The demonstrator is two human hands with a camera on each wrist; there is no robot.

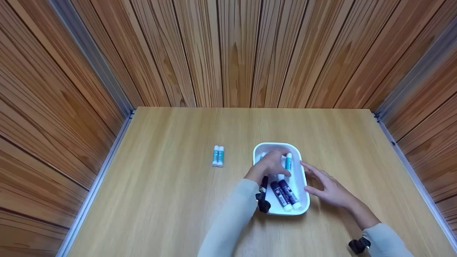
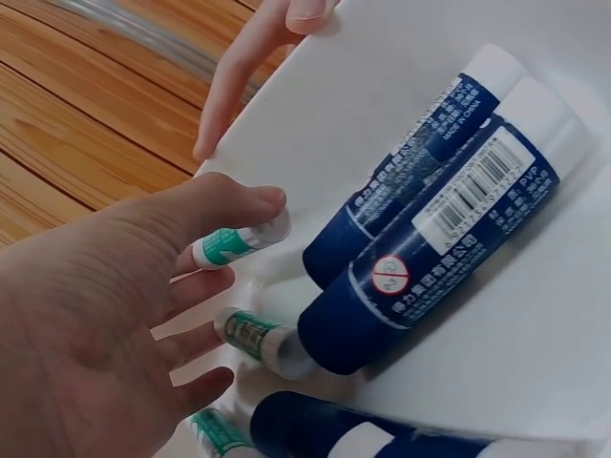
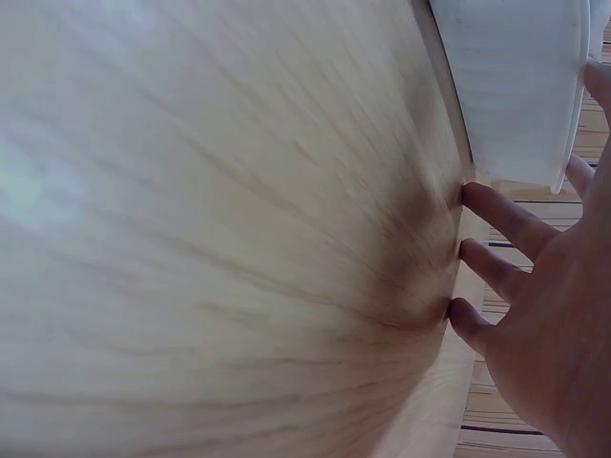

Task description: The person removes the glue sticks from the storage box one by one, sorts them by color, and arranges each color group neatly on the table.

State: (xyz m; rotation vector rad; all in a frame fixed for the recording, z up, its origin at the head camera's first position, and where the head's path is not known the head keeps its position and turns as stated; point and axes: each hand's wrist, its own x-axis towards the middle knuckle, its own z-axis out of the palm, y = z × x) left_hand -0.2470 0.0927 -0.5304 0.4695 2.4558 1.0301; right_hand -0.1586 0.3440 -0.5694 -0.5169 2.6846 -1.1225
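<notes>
Inside the white tray (image 1: 300,207) is my left hand (image 1: 273,163), its thumb and forefinger spread about a small green-and-white glue stick (image 1: 289,162). In the left wrist view, the thumb overlaps the white end of that glue stick (image 2: 234,245); no firm grip shows. Another small green glue stick (image 2: 256,336) lies near the fingers, and part of one more appears below. Two large navy glue sticks (image 2: 444,219) lie side by side, with a third navy stick (image 2: 315,425) along the tray's side. My right hand (image 1: 330,189) rests by the tray's right wall, fingers extended, several fingertips on the table.
Two small green-and-white glue sticks (image 1: 218,156) lie side by side on the wooden table (image 1: 171,200), left of the tray. Wood-panelled walls (image 1: 235,53) with metal corner frames enclose the table at the back and sides.
</notes>
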